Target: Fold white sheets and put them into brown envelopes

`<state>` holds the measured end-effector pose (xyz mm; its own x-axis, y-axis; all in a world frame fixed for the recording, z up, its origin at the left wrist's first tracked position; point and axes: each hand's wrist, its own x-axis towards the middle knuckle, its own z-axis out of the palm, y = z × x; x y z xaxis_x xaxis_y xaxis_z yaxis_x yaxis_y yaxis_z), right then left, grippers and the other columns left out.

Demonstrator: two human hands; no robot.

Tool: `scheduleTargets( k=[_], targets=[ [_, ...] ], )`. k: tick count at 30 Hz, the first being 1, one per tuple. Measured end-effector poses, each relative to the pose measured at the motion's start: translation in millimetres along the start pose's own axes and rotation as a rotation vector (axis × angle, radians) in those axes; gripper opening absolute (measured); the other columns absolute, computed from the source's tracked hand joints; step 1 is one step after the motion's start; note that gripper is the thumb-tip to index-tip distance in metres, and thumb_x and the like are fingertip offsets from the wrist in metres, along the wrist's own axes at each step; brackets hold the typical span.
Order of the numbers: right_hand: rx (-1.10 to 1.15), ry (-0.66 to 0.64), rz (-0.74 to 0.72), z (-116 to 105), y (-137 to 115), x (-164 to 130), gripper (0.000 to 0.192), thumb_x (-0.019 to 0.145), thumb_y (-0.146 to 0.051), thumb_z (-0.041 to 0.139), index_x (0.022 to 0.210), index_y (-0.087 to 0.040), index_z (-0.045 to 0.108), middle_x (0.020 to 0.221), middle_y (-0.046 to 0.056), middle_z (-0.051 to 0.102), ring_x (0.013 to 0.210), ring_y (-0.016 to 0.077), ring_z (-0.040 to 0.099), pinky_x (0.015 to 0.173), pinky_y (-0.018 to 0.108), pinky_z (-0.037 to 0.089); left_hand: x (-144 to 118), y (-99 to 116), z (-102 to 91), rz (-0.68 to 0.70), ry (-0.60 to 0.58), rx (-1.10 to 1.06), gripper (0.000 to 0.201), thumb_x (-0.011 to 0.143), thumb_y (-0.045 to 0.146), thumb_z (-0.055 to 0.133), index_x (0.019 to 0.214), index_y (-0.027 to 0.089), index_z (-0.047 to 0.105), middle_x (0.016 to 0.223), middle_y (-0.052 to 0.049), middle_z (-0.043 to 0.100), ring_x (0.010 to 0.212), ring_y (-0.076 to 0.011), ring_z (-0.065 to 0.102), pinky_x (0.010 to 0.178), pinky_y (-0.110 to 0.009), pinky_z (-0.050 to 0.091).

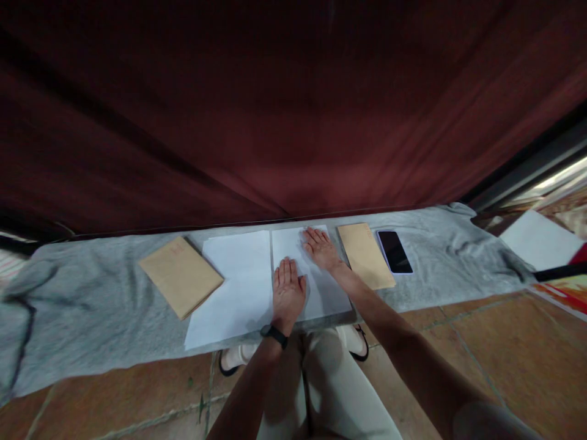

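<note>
Both my hands flat, fingers spread open, on the right white sheet (316, 287); left hand (288, 293) near edge, right hand (321, 247) far edge; sheet lies mid table (92, 305), between second sheet (236, 284) and envelope (365, 255).

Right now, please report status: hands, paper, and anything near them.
Left hand and right hand flat, open on right white sheet. Second white sheet alongside. Brown envelope and phone right of it.

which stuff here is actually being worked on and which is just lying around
In hand: white sheet under the left hand and right hand, both flat on it.

Lying about: second white sheet, left brown envelope, right brown envelope, phone, grey cloth.
</note>
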<state>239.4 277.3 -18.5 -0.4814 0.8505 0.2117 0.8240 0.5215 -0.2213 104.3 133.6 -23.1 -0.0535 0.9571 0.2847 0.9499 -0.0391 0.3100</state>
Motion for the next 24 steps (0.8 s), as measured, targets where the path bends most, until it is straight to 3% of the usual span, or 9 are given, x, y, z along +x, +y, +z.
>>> scheduleTargets(
  k=[5, 24],
  targets=[
    [0.051, -0.087, -0.231, 6.3, -27.9, -22.7, 0.047, 0.108, -0.038, 0.035, 0.151, -0.025, 0.049, 0.163, 0.003, 0.038, 0.15, 0.0254, 0.036, 0.125, 0.05, 0.024, 1.3, 0.2, 1.9, 0.004, -0.032, 0.049, 0.058, 0.101, 0.031, 0.038, 0.151, 0.002, 0.043, 0.16, -0.023, 0.038, 0.153, -0.0311, 0.03, 0.126, -0.052, 0.026],
    [-0.001, -0.068, -0.253, 5.2, -31.7, -27.5, 0.045, 0.108, -0.038, 0.036, 0.149, -0.028, 0.051, 0.161, 0.003, 0.041, 0.148, 0.0247, 0.041, 0.123, 0.051, 0.026, 1.0, -1.3, 5.6, 0.025, -0.006, 0.104, 0.057, 0.1, 0.033, 0.038, 0.149, 0.004, 0.047, 0.158, -0.021, 0.043, 0.151, -0.031, 0.034, 0.123, -0.053, 0.03]
  ],
)
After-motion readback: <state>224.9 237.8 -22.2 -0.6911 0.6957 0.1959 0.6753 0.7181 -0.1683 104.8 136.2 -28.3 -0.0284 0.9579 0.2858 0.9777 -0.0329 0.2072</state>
